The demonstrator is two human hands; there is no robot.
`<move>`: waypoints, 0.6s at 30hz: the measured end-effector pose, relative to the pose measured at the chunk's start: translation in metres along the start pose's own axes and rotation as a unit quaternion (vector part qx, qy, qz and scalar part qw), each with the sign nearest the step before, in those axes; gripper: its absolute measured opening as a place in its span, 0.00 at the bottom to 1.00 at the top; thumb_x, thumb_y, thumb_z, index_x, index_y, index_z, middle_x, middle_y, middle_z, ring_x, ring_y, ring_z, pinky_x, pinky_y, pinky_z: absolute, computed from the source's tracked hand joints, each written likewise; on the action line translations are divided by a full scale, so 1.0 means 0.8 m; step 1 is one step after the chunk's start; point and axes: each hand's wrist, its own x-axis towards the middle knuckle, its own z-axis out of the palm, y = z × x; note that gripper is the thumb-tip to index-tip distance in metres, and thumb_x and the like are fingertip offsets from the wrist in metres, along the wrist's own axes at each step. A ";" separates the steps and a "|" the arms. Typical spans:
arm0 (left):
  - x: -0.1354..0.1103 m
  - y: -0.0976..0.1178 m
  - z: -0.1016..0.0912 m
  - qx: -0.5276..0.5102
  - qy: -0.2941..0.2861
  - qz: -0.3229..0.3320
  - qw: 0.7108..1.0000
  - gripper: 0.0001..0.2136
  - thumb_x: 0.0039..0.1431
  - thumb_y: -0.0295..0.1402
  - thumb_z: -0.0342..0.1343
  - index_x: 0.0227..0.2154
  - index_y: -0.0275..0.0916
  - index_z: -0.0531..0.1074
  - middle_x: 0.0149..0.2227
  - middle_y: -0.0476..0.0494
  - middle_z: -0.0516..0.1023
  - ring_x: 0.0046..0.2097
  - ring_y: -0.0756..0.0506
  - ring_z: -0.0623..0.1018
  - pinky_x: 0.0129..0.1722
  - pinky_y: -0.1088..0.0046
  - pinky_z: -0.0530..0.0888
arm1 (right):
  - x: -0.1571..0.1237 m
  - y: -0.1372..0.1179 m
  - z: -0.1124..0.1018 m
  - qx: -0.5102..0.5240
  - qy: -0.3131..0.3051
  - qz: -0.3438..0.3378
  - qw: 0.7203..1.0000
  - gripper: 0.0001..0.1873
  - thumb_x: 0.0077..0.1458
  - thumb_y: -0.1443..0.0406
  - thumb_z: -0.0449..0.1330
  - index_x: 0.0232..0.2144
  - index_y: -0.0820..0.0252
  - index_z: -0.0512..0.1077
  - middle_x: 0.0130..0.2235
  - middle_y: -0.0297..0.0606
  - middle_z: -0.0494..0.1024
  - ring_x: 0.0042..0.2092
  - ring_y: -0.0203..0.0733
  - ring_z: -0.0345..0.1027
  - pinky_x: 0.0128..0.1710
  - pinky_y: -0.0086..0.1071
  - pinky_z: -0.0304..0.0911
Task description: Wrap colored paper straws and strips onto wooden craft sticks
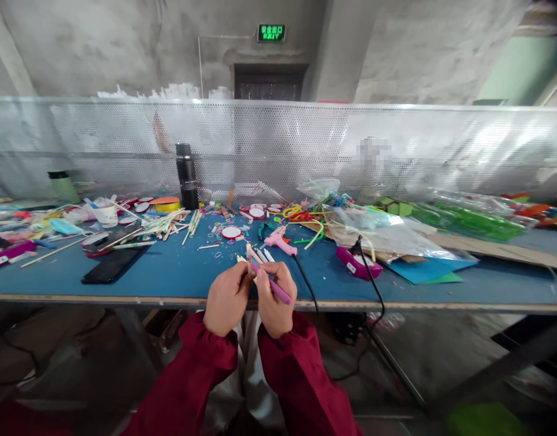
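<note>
My left hand (227, 298) and my right hand (275, 298) meet close together over the front edge of the blue table (178, 275), both in dark red sleeves. My right hand is closed round a purple pen-like stick (275, 286) that slants down to the right. My left hand pinches a small pale piece (244, 260) at the stick's upper end. Just beyond the hands lie several short pale sticks (259, 253) and a pink glue gun (281, 240) with a black cord.
A black phone (111, 265) lies at the left. A black flask (186, 175) stands at the back by a perforated metal screen (278, 145). Wooden sticks, red-and-white discs, a white cup (106, 213), plastic bags, a magenta box (358, 263) and cardboard litter the table.
</note>
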 end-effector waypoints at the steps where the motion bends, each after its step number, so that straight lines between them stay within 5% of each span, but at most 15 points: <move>1: 0.000 0.000 0.000 0.007 0.002 -0.001 1.000 0.11 0.72 0.36 0.46 0.31 0.42 0.66 0.30 0.49 0.74 0.34 0.46 0.72 0.35 0.71 0.64 | 0.000 -0.001 0.000 -0.001 0.003 0.000 1.000 0.06 0.63 0.64 0.57 0.32 0.56 0.71 0.33 0.33 0.76 0.35 0.39 0.72 0.38 0.33 0.67; 18: -0.001 -0.001 0.000 0.035 0.000 0.001 0.999 0.12 0.72 0.37 0.45 0.31 0.42 0.65 0.30 0.48 0.73 0.33 0.45 0.73 0.35 0.71 0.64 | 0.004 -0.003 0.000 -0.015 -0.009 0.000 1.000 0.07 0.63 0.65 0.57 0.30 0.56 0.70 0.32 0.33 0.75 0.35 0.38 0.71 0.38 0.33 0.66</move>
